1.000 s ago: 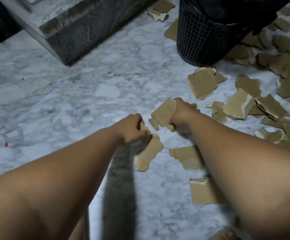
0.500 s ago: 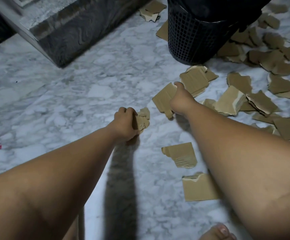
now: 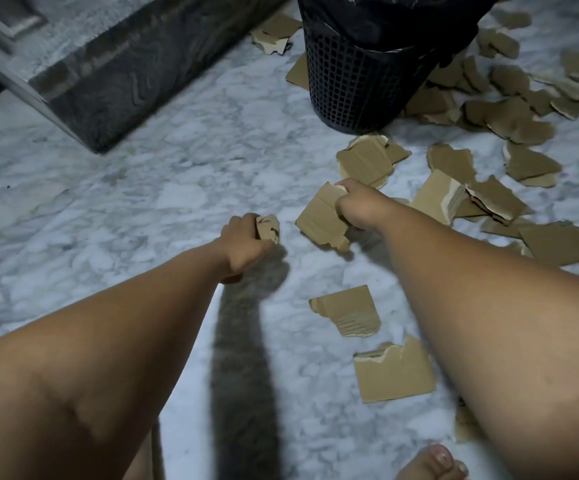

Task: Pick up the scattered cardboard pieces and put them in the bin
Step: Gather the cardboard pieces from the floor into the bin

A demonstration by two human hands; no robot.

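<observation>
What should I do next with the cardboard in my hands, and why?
Probably lift both hands to the black mesh bin and drop what they hold. The left hand grips a small cardboard piece, the right hand grips a larger flat piece, so neither can take more, and the bin stands just beyond them.

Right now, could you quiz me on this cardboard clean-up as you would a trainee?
1. True or false: the left hand holds nothing.
2. The bin is: A) black mesh, upright; B) white, tipped over; C) red, lidded.
3. What does the right hand grip?

Key: 1 false, it grips a small cardboard piece; 2 A; 3 a larger cardboard piece.
</observation>
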